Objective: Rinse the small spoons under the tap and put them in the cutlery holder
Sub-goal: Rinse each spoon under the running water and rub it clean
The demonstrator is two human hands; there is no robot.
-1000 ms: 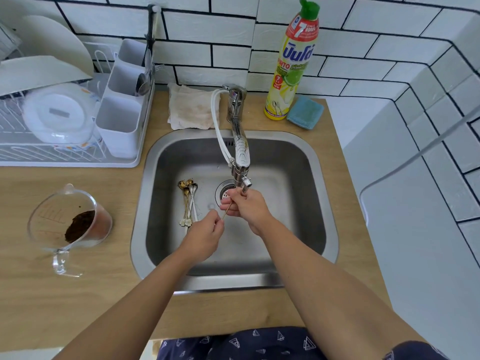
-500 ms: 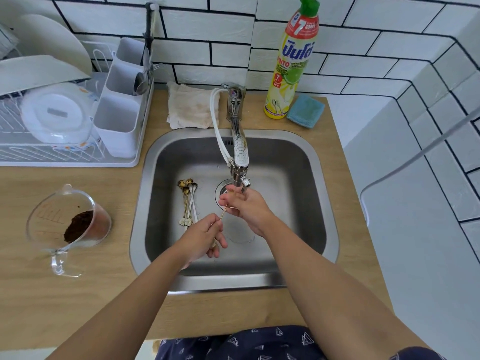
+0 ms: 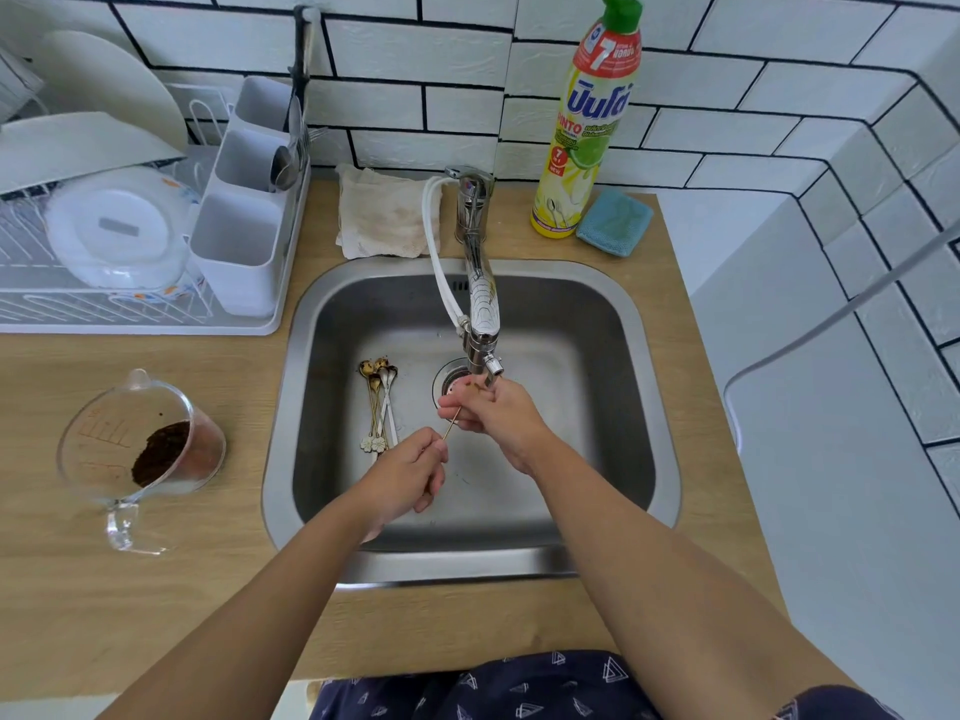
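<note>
A thin gold small spoon [image 3: 451,425] runs between my two hands over the steel sink [image 3: 639,356]. My left hand [image 3: 408,472] pinches its handle end. My right hand [image 3: 491,410] is closed around its bowl end right under the tap [image 3: 480,304] outlet, so the bowl is hidden. Several more small spoons [image 3: 378,405], gold and silver, lie bunched on the sink floor left of the drain [image 3: 451,379], some with brown residue in their bowls. The white cutlery holder [image 3: 244,220] hangs on the dish rack at the back left and holds larger spoons and a fork.
A white dish rack [image 3: 130,309] with plates and a bowl fills the left counter. A clear measuring jug [image 3: 140,449] with brown grounds stands left of the sink. Behind the sink lie a folded cloth [image 3: 384,213], a dish soap bottle [image 3: 589,122] and a blue sponge [image 3: 615,223].
My left hand has slid slightly down and toward me along the spoon handle; my right hand stays under the tap outlet, fingers working on the bowl end.
</note>
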